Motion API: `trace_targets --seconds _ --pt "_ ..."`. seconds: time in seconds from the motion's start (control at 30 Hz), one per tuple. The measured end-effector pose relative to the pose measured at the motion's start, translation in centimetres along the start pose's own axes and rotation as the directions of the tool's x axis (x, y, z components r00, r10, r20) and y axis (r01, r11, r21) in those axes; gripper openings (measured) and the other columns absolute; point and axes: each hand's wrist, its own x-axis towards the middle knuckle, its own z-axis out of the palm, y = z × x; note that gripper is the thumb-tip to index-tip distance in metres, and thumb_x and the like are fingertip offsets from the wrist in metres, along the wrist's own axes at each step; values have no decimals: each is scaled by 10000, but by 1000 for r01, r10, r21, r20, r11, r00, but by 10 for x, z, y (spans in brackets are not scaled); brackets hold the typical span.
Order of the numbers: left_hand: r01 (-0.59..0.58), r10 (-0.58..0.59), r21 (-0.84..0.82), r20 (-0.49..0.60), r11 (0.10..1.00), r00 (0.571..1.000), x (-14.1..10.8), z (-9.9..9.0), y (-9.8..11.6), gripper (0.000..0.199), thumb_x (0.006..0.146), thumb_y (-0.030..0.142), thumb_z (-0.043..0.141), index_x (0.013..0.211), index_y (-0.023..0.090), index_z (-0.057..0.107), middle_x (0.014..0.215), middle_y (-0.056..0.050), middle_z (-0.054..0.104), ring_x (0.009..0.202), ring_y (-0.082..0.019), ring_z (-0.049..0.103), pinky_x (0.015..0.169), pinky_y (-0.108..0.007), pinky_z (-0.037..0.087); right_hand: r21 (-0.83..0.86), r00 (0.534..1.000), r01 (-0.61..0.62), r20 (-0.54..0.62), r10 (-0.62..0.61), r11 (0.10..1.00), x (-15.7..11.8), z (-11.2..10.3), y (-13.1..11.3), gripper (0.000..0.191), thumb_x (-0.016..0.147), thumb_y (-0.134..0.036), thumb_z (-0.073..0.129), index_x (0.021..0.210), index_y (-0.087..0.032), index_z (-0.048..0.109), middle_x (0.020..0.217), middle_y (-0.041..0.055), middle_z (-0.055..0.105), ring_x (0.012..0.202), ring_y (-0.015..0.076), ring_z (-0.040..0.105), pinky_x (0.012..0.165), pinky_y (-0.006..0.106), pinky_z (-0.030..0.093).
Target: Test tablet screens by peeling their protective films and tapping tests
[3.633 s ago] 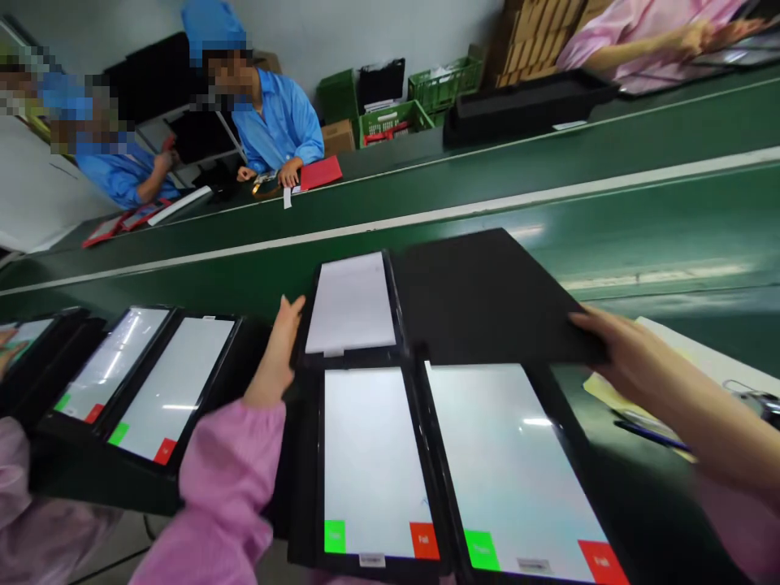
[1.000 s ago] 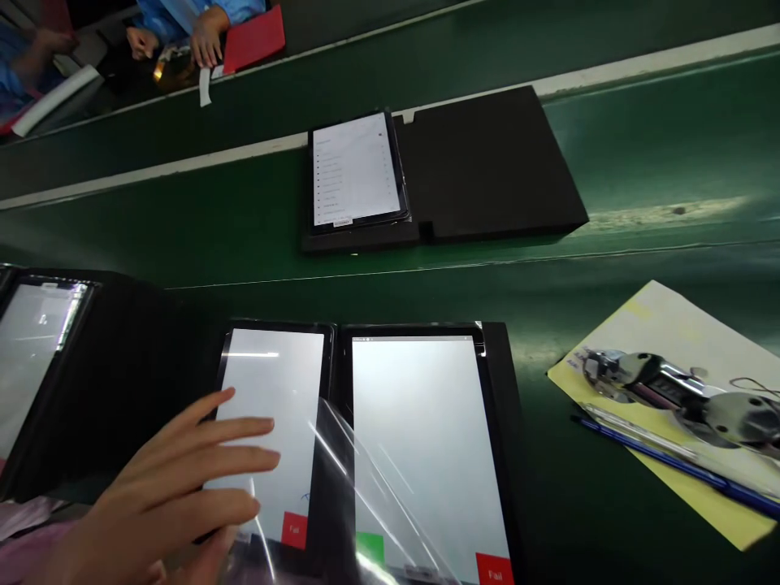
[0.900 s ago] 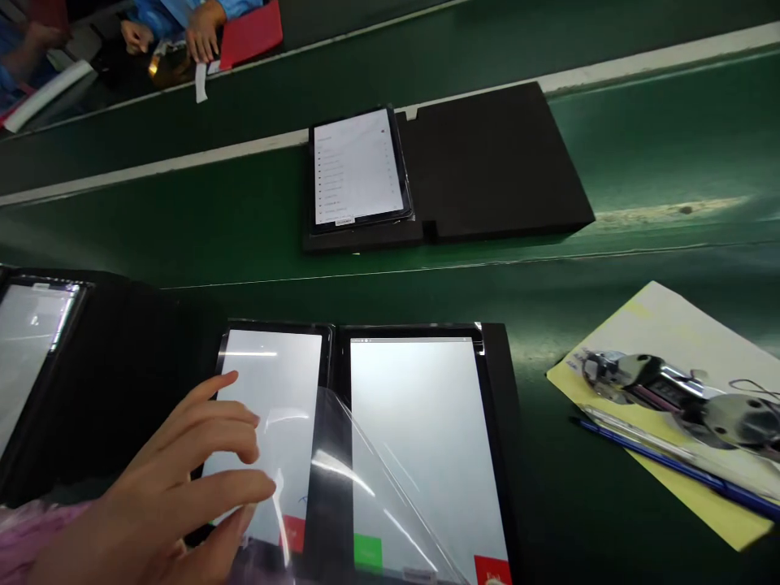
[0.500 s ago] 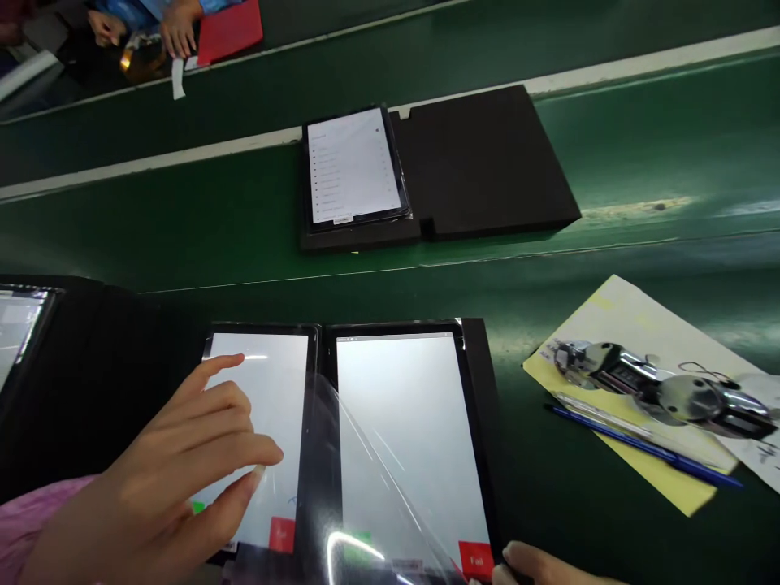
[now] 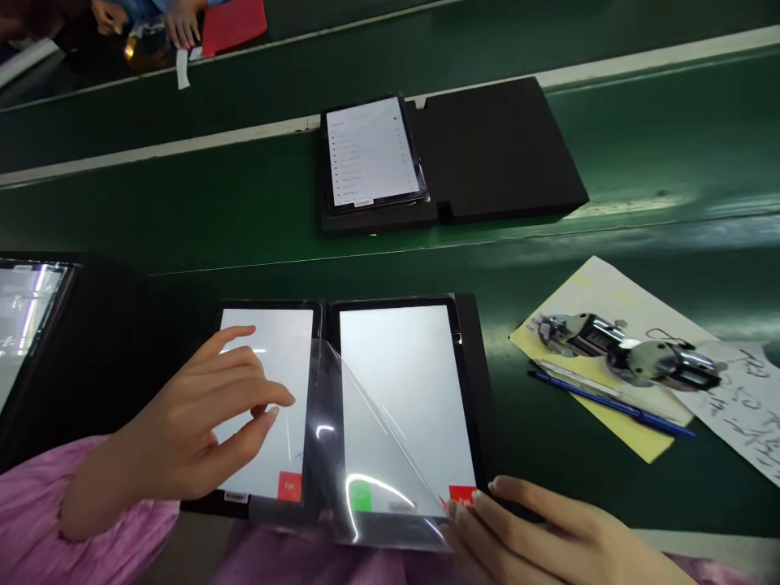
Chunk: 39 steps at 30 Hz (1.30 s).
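My left hand [image 5: 195, 414] hovers, fingers apart, over the left tablet [image 5: 292, 357], whose white screen shows a red Fail button. A transparent plastic film [image 5: 332, 455] lies across the inner part of that tablet and the right tablet [image 5: 396, 382], its edge curving up. My right hand [image 5: 536, 528] sits at the bottom right, with its fingertips at the film's lower corner and the right tablet's edge. Whether those fingers pinch the film is hidden. Both tablets lie in a black foam case [image 5: 472, 390].
A third tablet [image 5: 369, 150] lies on a black foam pad [image 5: 503, 146] on the green conveyor belt [image 5: 615, 244]. To the right are yellow paper [image 5: 578, 398], chrome metal parts [image 5: 627, 353], a blue pen [image 5: 609, 410] and handwritten paper [image 5: 737, 406]. A co-worker's hands [image 5: 183, 24] show beyond.
My right hand has come into view at the bottom right. The film now stands lifted and bunched toward the lower edge. The view has tilted slightly, and my left hand has shifted upward.
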Motion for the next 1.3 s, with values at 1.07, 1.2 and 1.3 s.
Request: trace_targets --seconds 1.07,1.2,1.3 --pt "105 -5 231 -396 967 918 -15 53 25 162 975 360 702 1016 218 636 945 -34 680 925 -215 689 1057 -489 551 383 727 -532 -250 639 755 96 20 160 88 930 -264 651 882 -191 666 874 68 715 777 223 653 714 359 486" --pt "98 -15 319 -253 943 967 -67 108 65 310 936 432 762 788 219 593 834 -11 605 816 -208 634 1145 -620 438 485 624 -576 -258 737 658 93 33 166 83 926 -295 632 921 -220 596 743 28 709 663 209 665 627 328 461" --pt "135 -36 352 -274 926 961 -80 135 73 359 952 421 761 724 210 581 764 10 586 745 -181 593 1140 -617 417 526 590 -567 -278 758 634 88 39 162 126 917 -338 653 925 -229 589 731 20 706 647 205 663 622 329 447"
